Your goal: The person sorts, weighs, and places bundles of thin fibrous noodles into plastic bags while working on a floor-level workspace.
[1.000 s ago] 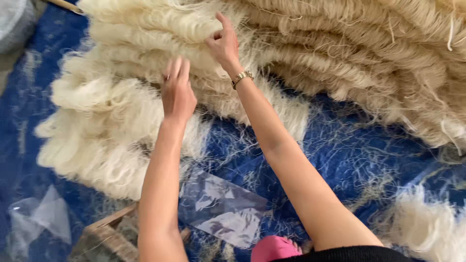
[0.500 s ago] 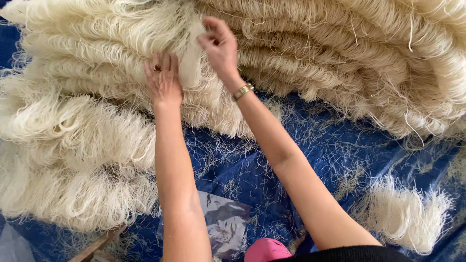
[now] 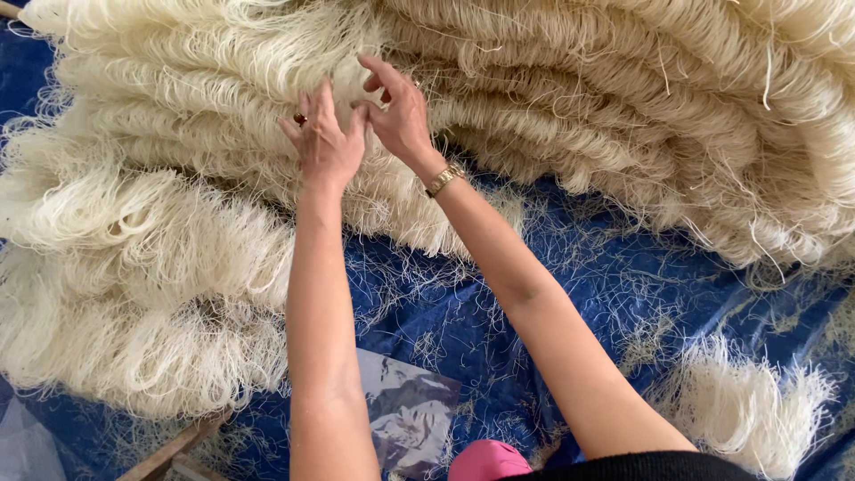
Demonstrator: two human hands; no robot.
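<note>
blue tarp (image 3: 570,294), pale fibre bundles (image 3: 142,240), clear plastic sheet (image 3: 410,414)
</note>
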